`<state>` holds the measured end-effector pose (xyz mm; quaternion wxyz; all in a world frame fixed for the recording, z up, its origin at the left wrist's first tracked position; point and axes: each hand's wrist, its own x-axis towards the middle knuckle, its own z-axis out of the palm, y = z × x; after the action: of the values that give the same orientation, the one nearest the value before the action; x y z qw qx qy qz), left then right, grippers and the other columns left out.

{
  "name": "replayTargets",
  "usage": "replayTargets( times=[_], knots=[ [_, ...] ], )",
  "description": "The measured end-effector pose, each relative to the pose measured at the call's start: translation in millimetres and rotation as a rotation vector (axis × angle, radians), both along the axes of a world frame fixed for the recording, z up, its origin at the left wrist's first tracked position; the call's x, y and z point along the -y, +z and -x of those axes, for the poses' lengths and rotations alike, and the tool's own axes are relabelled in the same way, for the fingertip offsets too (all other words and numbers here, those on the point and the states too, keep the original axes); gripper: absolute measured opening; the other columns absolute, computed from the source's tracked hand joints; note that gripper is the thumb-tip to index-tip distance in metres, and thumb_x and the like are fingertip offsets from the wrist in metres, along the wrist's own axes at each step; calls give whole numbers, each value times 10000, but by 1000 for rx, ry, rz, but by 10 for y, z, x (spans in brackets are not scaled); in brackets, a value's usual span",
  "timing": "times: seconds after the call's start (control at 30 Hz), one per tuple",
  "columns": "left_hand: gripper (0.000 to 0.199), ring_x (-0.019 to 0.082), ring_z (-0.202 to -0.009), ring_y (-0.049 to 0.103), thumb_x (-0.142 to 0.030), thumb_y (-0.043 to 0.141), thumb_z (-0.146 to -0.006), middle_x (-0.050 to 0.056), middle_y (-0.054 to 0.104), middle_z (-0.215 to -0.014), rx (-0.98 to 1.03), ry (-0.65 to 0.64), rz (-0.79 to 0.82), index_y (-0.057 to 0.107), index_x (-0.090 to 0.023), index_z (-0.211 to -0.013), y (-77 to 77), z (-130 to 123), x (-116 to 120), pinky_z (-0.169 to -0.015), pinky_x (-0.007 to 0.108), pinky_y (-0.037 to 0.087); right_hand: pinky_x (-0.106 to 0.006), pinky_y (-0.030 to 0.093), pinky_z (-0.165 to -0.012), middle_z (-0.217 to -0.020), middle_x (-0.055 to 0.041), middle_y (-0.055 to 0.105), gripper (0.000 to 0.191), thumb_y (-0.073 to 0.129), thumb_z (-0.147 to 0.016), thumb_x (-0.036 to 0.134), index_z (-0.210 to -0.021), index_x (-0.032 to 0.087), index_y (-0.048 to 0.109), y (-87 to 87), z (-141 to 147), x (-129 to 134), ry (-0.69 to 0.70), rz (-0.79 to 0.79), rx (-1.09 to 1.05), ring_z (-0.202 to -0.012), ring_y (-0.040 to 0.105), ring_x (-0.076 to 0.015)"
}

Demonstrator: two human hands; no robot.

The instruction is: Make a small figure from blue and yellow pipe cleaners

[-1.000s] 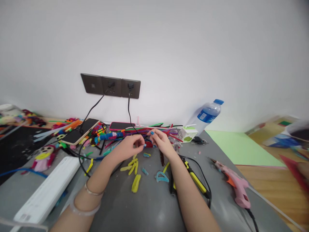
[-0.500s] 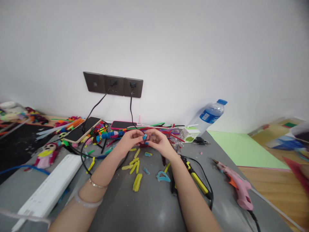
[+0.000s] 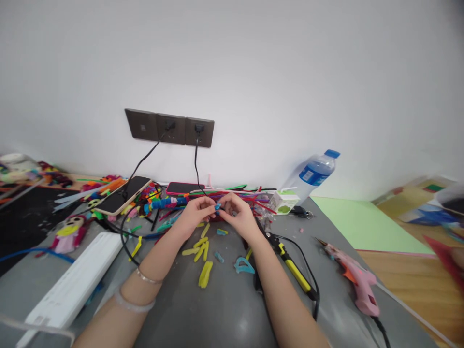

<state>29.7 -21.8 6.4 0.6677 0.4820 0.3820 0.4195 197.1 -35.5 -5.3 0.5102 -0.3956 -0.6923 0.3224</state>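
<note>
A small bent blue piece of pipe cleaner is pinched between the fingertips of both hands, above the middle of the grey table. My left hand closes on it from the left, and my right hand from the right. The fingers partly cover the piece. Below them lie several short yellow pipe cleaner pieces, a small blue scrap and a light blue loop. Behind the hands is a pile of coloured pipe cleaners.
Pliers with yellow-black handles and a pink glue gun lie at right. A water bottle leans against the wall. At left are a white power strip, a phone, a doll and black cables.
My right fingers have shifted slightly on the blue piece, which both hands still hold. The view has moved very little.
</note>
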Motion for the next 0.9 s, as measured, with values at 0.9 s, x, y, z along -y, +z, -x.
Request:
replayTargets(
  times=[0.9],
  knots=[
    [343,61,-559,503,-328,859,-608,-12,587,-667,163,-122,228,708,-127,-842,-129,124,-75,-515,182,388,-267,441,-555,-850,-36,588,188,602,-842,255,-1013,212,668,48,29,57,41,-30,53,-600,499,-125]
  ],
)
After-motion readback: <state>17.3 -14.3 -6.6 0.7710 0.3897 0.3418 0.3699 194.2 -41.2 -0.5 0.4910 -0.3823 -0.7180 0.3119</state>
